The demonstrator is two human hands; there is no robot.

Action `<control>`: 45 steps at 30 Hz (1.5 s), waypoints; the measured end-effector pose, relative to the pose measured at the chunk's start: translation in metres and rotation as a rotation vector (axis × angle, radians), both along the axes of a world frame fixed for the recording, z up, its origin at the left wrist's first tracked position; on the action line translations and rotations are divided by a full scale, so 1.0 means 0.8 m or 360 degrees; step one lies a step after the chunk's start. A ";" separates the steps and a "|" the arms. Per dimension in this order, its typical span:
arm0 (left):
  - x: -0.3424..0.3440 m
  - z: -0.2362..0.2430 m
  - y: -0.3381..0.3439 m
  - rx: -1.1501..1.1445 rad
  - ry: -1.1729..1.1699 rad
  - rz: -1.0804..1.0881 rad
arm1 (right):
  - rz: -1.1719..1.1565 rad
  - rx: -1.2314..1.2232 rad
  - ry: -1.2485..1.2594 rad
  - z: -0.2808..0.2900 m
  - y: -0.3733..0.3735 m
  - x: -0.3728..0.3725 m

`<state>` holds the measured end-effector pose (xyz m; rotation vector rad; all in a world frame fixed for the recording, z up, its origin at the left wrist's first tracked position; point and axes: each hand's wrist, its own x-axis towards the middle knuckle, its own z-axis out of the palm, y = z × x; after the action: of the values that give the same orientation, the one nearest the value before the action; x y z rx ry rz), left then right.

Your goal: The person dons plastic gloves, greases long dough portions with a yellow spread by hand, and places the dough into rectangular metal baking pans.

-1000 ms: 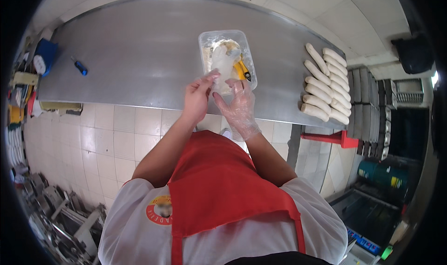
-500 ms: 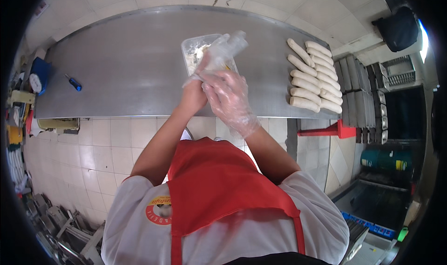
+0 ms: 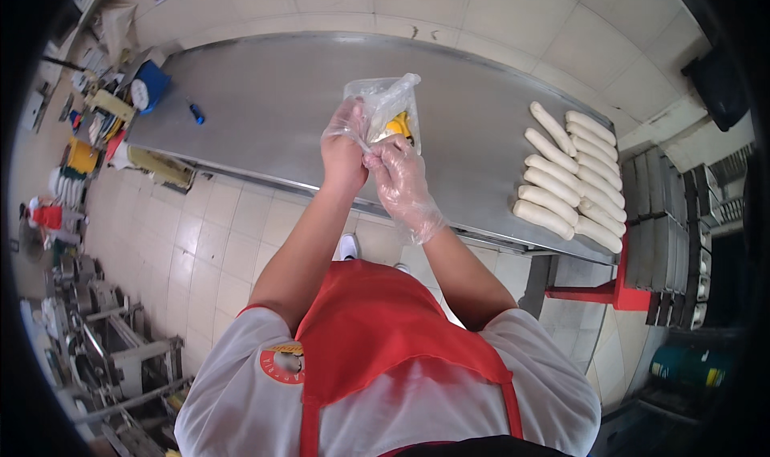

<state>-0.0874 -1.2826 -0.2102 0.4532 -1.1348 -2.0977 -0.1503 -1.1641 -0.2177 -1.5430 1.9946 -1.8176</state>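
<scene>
A clear plastic glove (image 3: 391, 98) is bunched over the fingers of my left hand (image 3: 345, 144), and its loose end sticks out to the upper right. The left fingers look curled in the plastic, partly hidden by its folds. My right hand (image 3: 400, 178) wears a clear glove of its own and pinches the edge of the loose one beside the left hand. Beneath both hands, a clear plastic tub (image 3: 353, 88) stands on the metal table (image 3: 265, 96). A yellow and black tool (image 3: 399, 126) shows in the tub, its kind partly hidden.
Long dough rolls (image 3: 553, 182) lie in two rows on the table's right end. A blue-handled tool (image 3: 196, 113) and a blue scale-like device (image 3: 150, 85) are at the left. Stacked metal pans (image 3: 654, 216) and a red stand (image 3: 618, 292) stand beyond the right end.
The view has turned, so the table now slants. The plastic glove has come further over my left hand, and my right hand still grips its edge.
</scene>
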 end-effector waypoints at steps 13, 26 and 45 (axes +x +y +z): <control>0.055 0.010 0.013 0.0135 -0.0014 0.0315 | 0.0652 0.0142 -0.0578 0.014 0.001 0.043; 0.123 -0.030 -0.086 0.0573 -0.0313 0.0635 | 0.1153 0.0436 -0.0714 -0.028 -0.085 0.096; 0.131 0.009 -0.118 0.0527 0.0099 -0.0187 | -0.0003 0.0558 -0.0041 0.018 -0.095 0.134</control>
<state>0.0171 -1.3771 -0.2034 0.4796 -0.7960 -2.3975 -0.0429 -1.2400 -0.2035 -1.4038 2.1565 -1.3813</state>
